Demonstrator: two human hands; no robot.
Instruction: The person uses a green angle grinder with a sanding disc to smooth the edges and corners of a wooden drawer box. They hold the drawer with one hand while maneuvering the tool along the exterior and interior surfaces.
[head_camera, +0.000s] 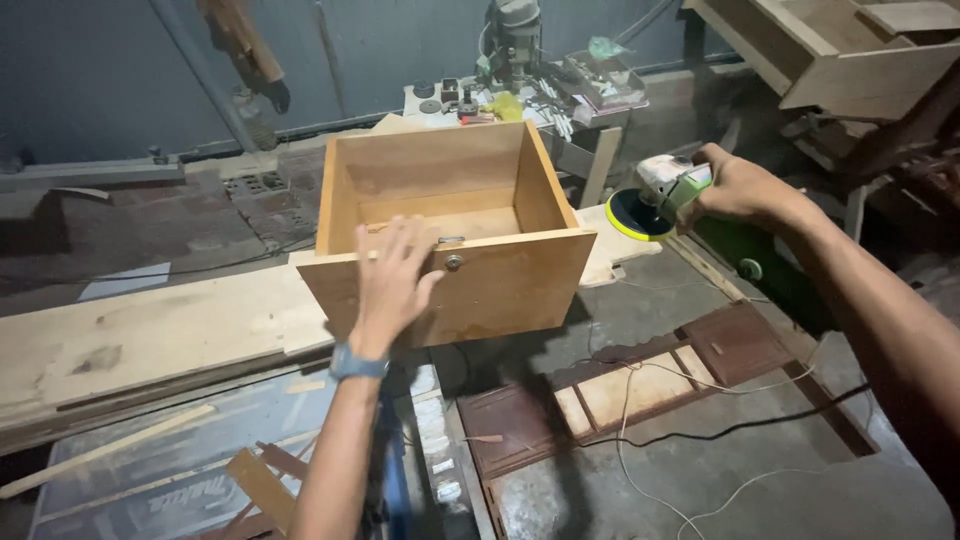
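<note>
a wooden drawer (450, 230) on the worktop (150, 335) is steadied by the left hand (392, 280), fingers spread flat; a sander (660, 195) is clasped tight in the right hand (740, 188).

Clear plastic packets (605, 80) on far bench (585, 125).

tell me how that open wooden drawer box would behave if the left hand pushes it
The drawer box looks rigid, thin-panelled and probably light. It overhangs the plank, so a push could tip it. The left hand steadies its front.
</note>
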